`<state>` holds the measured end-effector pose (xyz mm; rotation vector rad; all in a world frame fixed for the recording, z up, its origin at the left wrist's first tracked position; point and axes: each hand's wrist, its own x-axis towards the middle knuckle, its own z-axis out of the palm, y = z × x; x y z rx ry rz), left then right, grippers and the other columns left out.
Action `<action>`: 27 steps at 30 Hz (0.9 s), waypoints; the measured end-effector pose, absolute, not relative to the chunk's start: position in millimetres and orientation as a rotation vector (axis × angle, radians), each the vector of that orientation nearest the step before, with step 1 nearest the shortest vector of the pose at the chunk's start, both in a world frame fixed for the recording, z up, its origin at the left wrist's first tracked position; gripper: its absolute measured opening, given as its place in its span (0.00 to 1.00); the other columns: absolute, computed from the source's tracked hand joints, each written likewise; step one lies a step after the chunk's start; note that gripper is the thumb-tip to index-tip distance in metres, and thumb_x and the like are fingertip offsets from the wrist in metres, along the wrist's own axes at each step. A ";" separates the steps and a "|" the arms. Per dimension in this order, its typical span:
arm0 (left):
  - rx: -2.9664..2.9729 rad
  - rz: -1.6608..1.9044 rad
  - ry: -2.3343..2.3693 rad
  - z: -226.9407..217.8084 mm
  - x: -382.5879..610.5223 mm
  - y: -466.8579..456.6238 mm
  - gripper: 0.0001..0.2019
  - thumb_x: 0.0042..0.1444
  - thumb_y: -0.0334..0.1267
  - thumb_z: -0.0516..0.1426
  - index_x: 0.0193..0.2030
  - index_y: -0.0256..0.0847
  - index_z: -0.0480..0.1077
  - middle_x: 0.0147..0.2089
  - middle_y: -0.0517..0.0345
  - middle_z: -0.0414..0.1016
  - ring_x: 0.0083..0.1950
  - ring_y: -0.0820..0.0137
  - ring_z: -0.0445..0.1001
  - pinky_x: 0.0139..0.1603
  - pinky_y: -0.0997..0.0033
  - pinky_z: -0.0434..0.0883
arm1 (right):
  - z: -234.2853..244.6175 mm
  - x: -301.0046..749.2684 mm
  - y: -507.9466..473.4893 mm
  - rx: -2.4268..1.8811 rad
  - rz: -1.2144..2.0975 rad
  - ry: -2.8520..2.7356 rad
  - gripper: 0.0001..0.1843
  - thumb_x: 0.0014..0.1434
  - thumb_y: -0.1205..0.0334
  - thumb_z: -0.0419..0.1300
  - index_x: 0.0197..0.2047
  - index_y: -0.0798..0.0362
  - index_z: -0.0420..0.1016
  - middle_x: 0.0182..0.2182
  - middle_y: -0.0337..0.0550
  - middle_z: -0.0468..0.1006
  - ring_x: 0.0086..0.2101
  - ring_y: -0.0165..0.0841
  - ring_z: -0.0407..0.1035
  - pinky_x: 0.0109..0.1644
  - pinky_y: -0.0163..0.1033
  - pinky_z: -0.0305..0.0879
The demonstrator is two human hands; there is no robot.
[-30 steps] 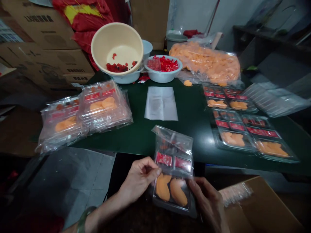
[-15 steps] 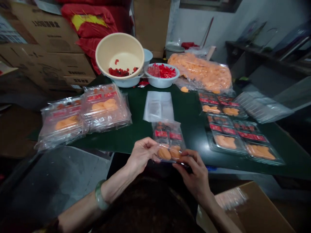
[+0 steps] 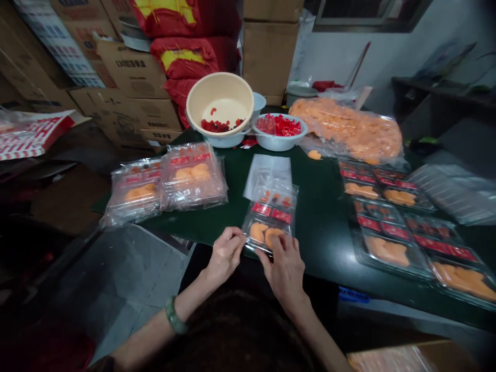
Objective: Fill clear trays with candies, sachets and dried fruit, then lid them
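Observation:
A clear plastic tray (image 3: 271,213) in a clear bag lies at the table's near edge, holding orange pieces, red packets and small dark and red fruits. My left hand (image 3: 223,254) pinches the bag's near left corner. With thumb and fingers, my right hand (image 3: 285,266) grips the near edge of the bagged tray, covering part of an orange piece. Just beyond lies a stack of flat clear bags (image 3: 268,168), partly under the bagged tray.
Bagged trays (image 3: 194,178) are piled on the left. Unbagged filled trays (image 3: 387,250) lie on the right, beside stacked clear lids or trays (image 3: 453,194). A cream basin (image 3: 222,95), a bowl of red packets (image 3: 279,142) and a big bag of orange pieces (image 3: 349,126) stand behind.
The view has turned left. My left hand has gone from over the tray to the bag's left corner, and my right hand from its right corner towards the middle of the near edge.

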<state>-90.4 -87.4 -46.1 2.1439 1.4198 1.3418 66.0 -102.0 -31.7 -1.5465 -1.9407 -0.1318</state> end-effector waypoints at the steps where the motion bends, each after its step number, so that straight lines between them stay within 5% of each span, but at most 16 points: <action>1: 2.152 1.325 1.433 -48.0 -93.2 -86.2 0.09 0.59 0.30 0.50 0.33 0.37 0.71 0.35 0.53 0.68 0.33 0.74 0.68 0.31 0.76 0.67 | -25.5 67.6 -104.2 -1.562 -0.151 -2.035 0.14 0.54 0.57 0.61 0.43 0.51 0.69 0.35 0.50 0.70 0.36 0.42 0.62 0.27 0.40 0.62; 6: 2.313 1.217 1.518 -49.6 -98.9 -80.9 0.10 0.60 0.31 0.50 0.34 0.38 0.72 0.30 0.56 0.65 0.30 0.75 0.64 0.29 0.76 0.64 | -9.7 74.9 -98.7 -1.533 -0.303 -2.283 0.14 0.50 0.62 0.65 0.41 0.50 0.71 0.37 0.50 0.71 0.35 0.41 0.62 0.33 0.43 0.60; 15: 2.477 1.205 1.291 -33.6 -84.0 -93.8 0.11 0.59 0.27 0.48 0.31 0.36 0.70 0.26 0.55 0.66 0.26 0.75 0.64 0.26 0.75 0.63 | -32.5 67.0 -39.6 -1.467 -0.318 -2.132 0.06 0.58 0.60 0.58 0.34 0.53 0.69 0.31 0.47 0.73 0.33 0.37 0.63 0.33 0.38 0.58; 22: 1.428 1.419 1.571 5.9 -87.6 -61.6 0.10 0.52 0.39 0.58 0.40 0.38 0.69 0.26 0.62 0.66 0.26 0.76 0.64 0.27 0.77 0.64 | -40.6 88.6 -30.6 -1.343 -0.489 -2.104 0.14 0.62 0.63 0.51 0.25 0.52 0.67 0.24 0.44 0.70 0.31 0.35 0.62 0.35 0.37 0.57; 27: 0.970 0.937 1.360 6.5 -46.6 -4.0 0.14 0.38 0.39 0.67 0.30 0.36 0.70 0.14 0.66 0.63 0.15 0.76 0.62 0.14 0.78 0.57 | -44.4 97.3 -41.3 -1.038 -0.499 -2.119 0.14 0.60 0.65 0.55 0.22 0.51 0.66 0.20 0.40 0.67 0.27 0.32 0.62 0.37 0.36 0.61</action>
